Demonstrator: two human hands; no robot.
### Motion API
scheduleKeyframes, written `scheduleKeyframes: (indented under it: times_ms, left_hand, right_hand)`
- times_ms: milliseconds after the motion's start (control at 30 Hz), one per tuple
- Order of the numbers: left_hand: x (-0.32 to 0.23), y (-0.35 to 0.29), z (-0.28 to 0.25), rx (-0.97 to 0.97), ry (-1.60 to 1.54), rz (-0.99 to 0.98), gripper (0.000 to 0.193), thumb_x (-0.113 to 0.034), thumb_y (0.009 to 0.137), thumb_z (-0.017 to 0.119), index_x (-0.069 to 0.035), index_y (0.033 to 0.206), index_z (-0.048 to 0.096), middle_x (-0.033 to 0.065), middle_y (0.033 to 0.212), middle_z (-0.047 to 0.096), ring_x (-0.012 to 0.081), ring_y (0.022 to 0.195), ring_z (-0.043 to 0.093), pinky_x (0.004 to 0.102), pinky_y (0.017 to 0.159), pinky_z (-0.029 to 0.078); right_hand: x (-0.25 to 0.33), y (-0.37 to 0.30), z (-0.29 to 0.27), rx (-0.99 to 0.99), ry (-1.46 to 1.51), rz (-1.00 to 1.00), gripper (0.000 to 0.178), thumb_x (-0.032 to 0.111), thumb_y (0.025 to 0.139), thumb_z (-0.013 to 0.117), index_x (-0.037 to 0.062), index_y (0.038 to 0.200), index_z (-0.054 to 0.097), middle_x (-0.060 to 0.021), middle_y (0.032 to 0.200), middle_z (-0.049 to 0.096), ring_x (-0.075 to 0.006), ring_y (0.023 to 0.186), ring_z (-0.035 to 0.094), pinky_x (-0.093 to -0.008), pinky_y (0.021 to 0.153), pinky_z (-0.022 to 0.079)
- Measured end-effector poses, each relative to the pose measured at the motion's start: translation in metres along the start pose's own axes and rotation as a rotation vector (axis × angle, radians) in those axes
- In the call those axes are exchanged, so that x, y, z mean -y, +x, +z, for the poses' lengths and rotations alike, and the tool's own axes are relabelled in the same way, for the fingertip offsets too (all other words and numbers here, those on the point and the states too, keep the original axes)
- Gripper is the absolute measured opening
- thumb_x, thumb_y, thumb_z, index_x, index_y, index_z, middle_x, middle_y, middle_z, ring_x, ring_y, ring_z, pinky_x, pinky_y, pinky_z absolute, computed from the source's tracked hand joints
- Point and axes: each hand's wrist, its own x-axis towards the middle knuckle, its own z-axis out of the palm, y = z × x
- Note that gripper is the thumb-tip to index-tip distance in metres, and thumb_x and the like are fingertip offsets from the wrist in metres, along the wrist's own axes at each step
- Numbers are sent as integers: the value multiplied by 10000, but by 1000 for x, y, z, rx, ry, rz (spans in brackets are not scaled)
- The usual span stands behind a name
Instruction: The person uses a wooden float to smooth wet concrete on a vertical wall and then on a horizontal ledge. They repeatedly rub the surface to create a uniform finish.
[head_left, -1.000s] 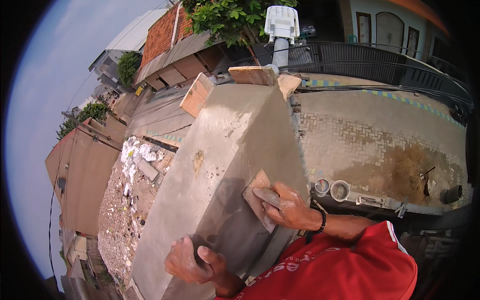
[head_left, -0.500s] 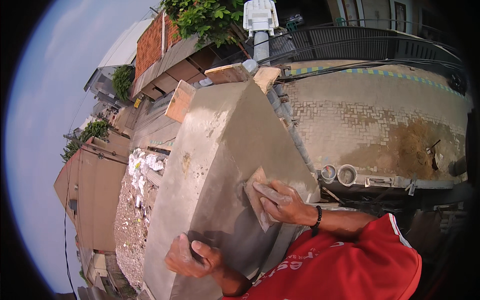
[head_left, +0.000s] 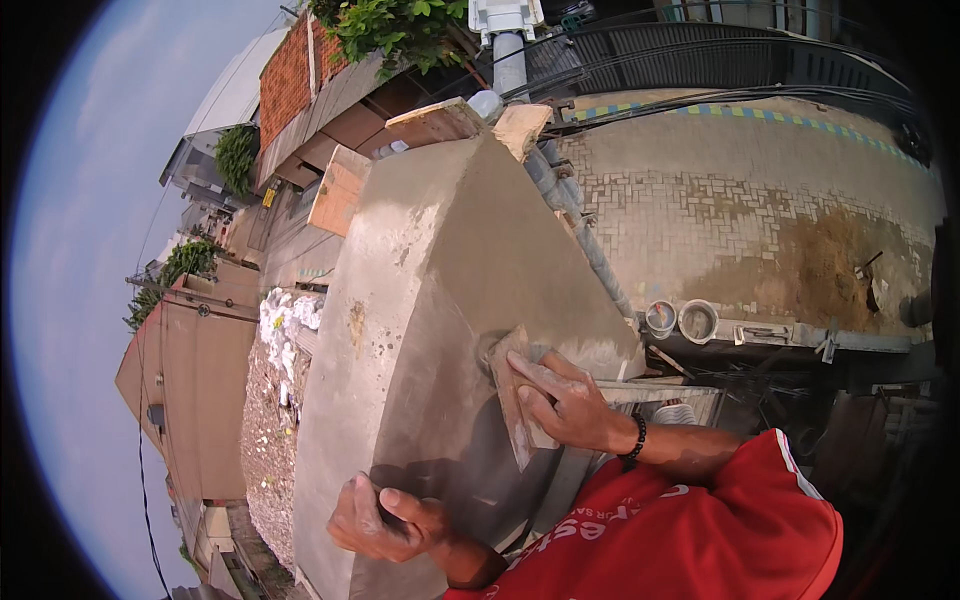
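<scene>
In my right hand is a flat wooden float, its face laid against the wet grey mortar of a tall cement-coated wall. The fingers wrap round the back of the float, and its long edge runs down the wall face. Lower left, my left hand is closed with curled fingers near the corner edge; nothing shows in it. A paler, narrower side face meets the darker face along this corner. Smeared mortar whitens the fingers of both hands.
Rough boards stick out at the wall's top end beside a grey pole. Black cables cross above the paved street. Two buckets stand right of the wall. Rubble and white sacks lie to its left.
The float in my right hand has shifted slightly down and turned more upright against the wall. My left hand has stayed nearly in place. The view has shifted a little.
</scene>
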Motion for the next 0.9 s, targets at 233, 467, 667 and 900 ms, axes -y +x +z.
scheduleKeyframes:
  times_ms: [233, 467, 667, 900]
  left_hand:
    - [-1, 0, 1, -24, -44, 37, 267, -175, 1007, 553, 61, 1032, 677, 171, 934, 669, 329, 826, 596, 440, 773, 446]
    - [5, -4, 5, -47, -61, 27, 262, -198, 986, 554, 24, 1050, 677, 158, 910, 677, 311, 766, 588, 427, 740, 404]
    - [2, -3, 2, -50, -85, 44, 271, -191, 1009, 564, 51, 1031, 684, 156, 928, 676, 319, 813, 595, 432, 776, 443]
    - [0, -3, 5, -56, -83, 4, 272, -192, 1010, 568, 52, 1029, 684, 152, 921, 674, 313, 812, 594, 429, 766, 447]
  right_hand:
    - [-8, 125, -36, -351, -128, -84, 476, 173, 938, 560, -13, 1376, 572, -200, 881, 560, -356, 844, 595, -423, 822, 495]
    - [22, 26, 1, -40, 3, 7, 454, 137, 927, 609, 6, 1361, 610, -160, 813, 511, -287, 750, 537, -373, 720, 466]
    - [-7, 145, -60, -413, -33, -58, 479, 166, 912, 538, -30, 1345, 592, -291, 1037, 652, -421, 923, 636, -480, 868, 491]
    - [28, 52, 0, -75, -75, -6, 463, 114, 916, 584, -10, 1361, 599, -191, 821, 555, -315, 787, 581, -408, 763, 481]
